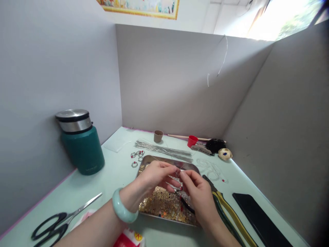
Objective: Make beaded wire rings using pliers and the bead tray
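Above a metal tray (164, 219) of gold and clear beads, both hands meet with their fingertips close together. My left hand (160, 176), with a pale green bangle (123, 207) on its wrist, pinches a thin clear or silvery strand (180, 168). Thumb and index finger of my right hand (196, 187) are pressed together at the same small piece, whose details are too small to tell. A black-handled tool (187, 205) lies in the tray, partly behind my right hand. Small beaded rings with red beads (134, 164) rest left of the tray.
Black scissors (64, 221) and a green flask (83, 147) stand or lie left. Behind the tray are wires (164, 150), a brown cup (158, 136) and a red cup (192, 141). Large pliers (231, 216) and a black flat object (257, 216) lie right. Grey partitions surround the table.
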### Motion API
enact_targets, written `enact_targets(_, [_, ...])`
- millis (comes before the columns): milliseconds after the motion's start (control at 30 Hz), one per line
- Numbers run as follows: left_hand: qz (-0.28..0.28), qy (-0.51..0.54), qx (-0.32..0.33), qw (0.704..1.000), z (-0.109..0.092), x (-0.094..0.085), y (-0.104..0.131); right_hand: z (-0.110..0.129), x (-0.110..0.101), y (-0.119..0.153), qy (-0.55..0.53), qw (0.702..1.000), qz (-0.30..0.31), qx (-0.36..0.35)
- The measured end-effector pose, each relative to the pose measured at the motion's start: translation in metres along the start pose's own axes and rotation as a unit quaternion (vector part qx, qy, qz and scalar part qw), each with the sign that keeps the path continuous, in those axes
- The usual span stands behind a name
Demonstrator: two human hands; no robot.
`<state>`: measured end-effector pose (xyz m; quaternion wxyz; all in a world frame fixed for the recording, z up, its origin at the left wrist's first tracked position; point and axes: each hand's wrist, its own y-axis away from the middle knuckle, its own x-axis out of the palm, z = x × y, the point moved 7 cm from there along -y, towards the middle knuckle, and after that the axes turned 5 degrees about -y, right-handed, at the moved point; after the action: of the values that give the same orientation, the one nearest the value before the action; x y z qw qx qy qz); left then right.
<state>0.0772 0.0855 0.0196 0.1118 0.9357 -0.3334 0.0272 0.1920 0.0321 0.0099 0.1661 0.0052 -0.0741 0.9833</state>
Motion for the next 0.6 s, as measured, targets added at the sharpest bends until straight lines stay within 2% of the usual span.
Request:
enact_targets(200, [0.063, 0.028, -0.013, 0.998, 0.0058, 0.0072, -0.0003, 0.0067, -0.004, -0.0029, -0.011, 0.999, 0.019, -0.044])
enact_targets(300, [0.067, 0.047, -0.037, 0.996, 0.0082, 0.0088, 0.0003, 0.0065, -0.0026, -0.0025, -0.01, 0.998, 0.028, -0.05])
enact_targets(433, [0.069, 0.082, -0.034, 0.994, 0.0088, 0.0056, -0.0012, 0.0064, -0.0039, -0.0022, -0.004, 0.998, 0.02, -0.055])
enact_targets(600, [0.042, 0.034, -0.02, 0.998, 0.0079, 0.0009, -0.0024, 0.0044, -0.0039, -0.0027, -0.024, 0.999, 0.016, -0.043])
